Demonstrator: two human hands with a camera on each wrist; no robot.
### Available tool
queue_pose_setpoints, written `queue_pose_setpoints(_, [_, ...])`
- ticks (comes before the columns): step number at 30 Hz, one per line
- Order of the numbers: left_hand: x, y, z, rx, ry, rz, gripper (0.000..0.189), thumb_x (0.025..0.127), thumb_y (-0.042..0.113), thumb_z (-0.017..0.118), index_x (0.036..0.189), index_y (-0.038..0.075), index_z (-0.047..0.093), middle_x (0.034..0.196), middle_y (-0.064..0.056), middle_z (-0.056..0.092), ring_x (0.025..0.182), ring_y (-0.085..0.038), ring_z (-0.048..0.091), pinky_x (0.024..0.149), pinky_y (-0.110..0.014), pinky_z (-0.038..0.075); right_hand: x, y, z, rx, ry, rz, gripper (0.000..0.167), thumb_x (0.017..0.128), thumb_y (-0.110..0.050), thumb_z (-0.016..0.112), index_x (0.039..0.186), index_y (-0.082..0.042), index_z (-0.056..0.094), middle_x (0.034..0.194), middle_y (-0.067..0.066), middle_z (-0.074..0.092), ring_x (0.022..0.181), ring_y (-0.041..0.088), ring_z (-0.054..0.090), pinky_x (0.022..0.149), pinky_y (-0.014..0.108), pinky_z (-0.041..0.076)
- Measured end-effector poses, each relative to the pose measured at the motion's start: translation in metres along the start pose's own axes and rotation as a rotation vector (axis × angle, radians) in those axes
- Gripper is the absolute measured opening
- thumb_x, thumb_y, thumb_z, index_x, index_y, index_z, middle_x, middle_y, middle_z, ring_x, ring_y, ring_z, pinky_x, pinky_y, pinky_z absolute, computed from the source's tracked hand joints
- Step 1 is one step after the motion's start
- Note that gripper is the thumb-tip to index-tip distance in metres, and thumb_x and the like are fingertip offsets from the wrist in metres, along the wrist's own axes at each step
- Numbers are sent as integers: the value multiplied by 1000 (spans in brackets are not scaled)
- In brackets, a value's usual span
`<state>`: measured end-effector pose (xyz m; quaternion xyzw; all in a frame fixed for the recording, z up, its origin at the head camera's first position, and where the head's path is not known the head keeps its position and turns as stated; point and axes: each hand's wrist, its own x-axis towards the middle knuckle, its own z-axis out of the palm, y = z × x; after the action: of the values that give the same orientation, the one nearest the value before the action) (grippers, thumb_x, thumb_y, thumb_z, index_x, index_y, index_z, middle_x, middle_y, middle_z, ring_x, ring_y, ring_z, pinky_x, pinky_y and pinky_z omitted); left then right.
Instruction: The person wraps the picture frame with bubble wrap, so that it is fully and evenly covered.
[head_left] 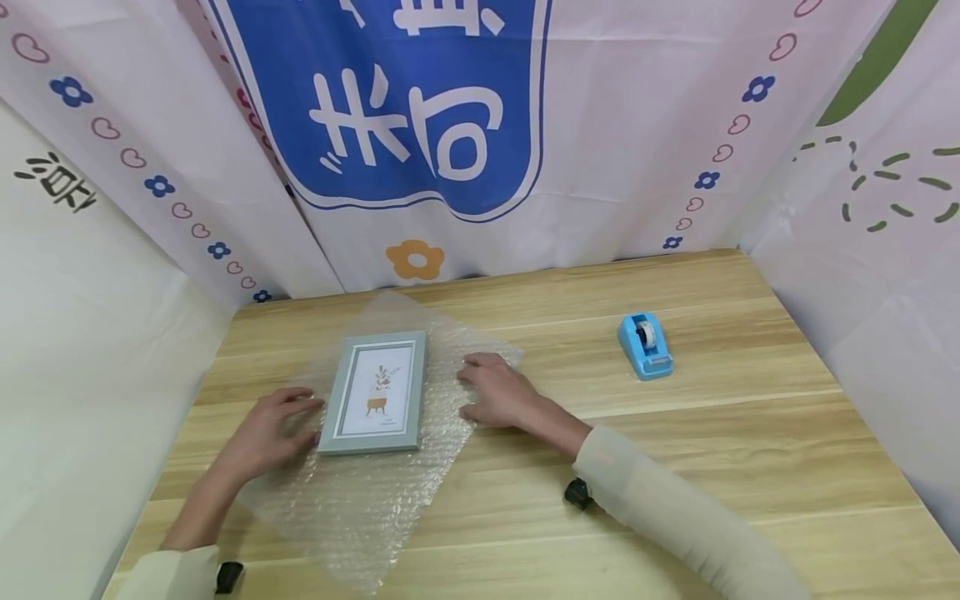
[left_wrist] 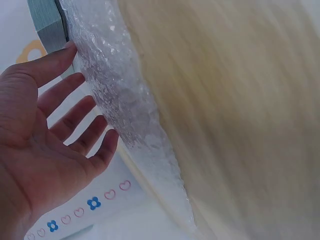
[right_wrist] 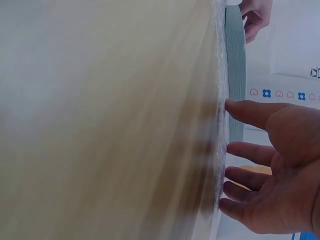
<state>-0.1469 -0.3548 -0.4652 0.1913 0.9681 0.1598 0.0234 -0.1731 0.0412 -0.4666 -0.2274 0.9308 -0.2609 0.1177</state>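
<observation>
The picture frame (head_left: 373,392) lies between left hand (head_left: 268,433) and right hand (head_left: 498,393).

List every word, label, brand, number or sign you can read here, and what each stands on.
Nothing can be quoted with certainty.
Blue panel on the back cloth: big white characters, the upper ones cut off; no sure reading.
Left cloth: dark characters, slanted; no sure reading.
Framed picture: tiny print at lower right, too small.
Tape dispenser: no legible text.
</observation>
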Motion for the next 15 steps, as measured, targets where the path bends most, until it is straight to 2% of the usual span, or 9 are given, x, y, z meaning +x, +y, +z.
queue_pose_setpoints(5, [5,12,2,-6,-10,-20,44,89,11,85,129,-3,75,138,-31,65,129,-55,59,107,-72,47,-6,10,-6,19,1,-8,60,93,-27,82,147,-7,65,169,15,45,159,35,38,128,52,38])
queue_pose_setpoints(15, [17,37,11,-10,11,-12,45,87,12,86,129,-2,75,138,-30,66,130,-53,59,109,-70,46,-19,32,-19,38,-19,15,61,95,-28,83,149,-8,64,170,14,43,161,35,36,131,50,35])
